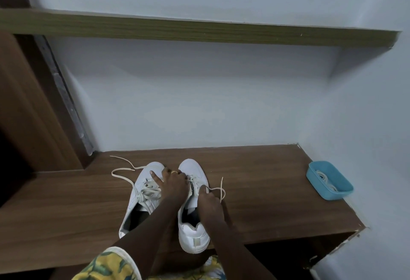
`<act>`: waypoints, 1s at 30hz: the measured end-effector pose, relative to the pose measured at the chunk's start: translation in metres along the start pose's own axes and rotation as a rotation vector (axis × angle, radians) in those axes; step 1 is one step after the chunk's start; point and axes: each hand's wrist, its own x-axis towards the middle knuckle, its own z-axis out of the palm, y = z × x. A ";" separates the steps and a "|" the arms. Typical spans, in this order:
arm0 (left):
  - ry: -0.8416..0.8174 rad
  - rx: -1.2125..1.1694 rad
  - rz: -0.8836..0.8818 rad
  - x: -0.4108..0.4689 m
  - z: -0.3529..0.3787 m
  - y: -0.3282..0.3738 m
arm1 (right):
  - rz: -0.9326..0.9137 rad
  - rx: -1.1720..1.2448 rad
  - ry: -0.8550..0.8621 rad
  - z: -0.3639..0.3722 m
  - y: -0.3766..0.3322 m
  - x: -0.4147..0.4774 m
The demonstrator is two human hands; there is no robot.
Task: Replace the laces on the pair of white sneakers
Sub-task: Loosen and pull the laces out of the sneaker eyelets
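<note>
Two white sneakers sit side by side near the middle of the brown worktop (266,180), toes toward the back edge by the wall. The left sneaker (153,167) has its old lace (119,172) pulled loose. That lace trails off toward the back left corner.

Both hands are on the right sneaker (191,165). The right grip (208,197) pinches that shoe's lace (223,191), which curls out in a small loop to the right. The left grip (173,182) lies on the laced part near the toe, with one finger sticking out straight over the left sneaker. I cannot tell if it pinches a lace or only presses down.

A blue tray (339,193) sits at the right edge of the worktop, well apart from the shoes. The new laces (324,180) are inside it.

What could go wrong? The lace could catch in a hole if it is pulled hard, and then the shoe may jerk. Its heel hangs at the front edge, so a strong tug toward the person could slide it off. Both old laces are loose and near each other, so they might get tangled. The tray is close to the edge too, and a quick reach could knock it down.
</note>
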 end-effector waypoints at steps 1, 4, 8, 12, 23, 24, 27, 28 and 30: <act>-0.007 0.018 -0.009 0.000 -0.001 -0.001 | 0.000 0.001 -0.001 0.000 0.000 0.000; 0.015 0.057 -0.014 -0.001 -0.003 -0.003 | 0.002 -0.010 0.006 0.000 -0.001 -0.001; 0.057 0.005 -0.094 -0.001 -0.007 -0.007 | -0.002 -0.003 0.008 0.000 -0.001 0.000; 0.162 -0.100 -0.243 0.003 -0.004 -0.017 | 0.006 0.032 0.002 0.001 -0.001 0.000; 0.132 -0.010 -0.083 -0.001 -0.007 -0.008 | 0.002 0.023 0.017 0.001 0.000 0.000; 0.100 0.044 -0.028 -0.002 -0.007 -0.006 | 0.004 0.026 0.017 0.001 0.000 0.000; 0.012 0.096 0.026 -0.002 -0.008 -0.003 | 0.006 0.019 0.012 0.000 0.000 0.000; 0.001 0.114 0.020 -0.002 -0.007 -0.003 | 0.010 0.018 0.006 -0.001 0.000 0.000; -0.013 0.123 0.001 -0.003 -0.009 -0.002 | 0.011 0.015 0.002 0.000 0.000 0.001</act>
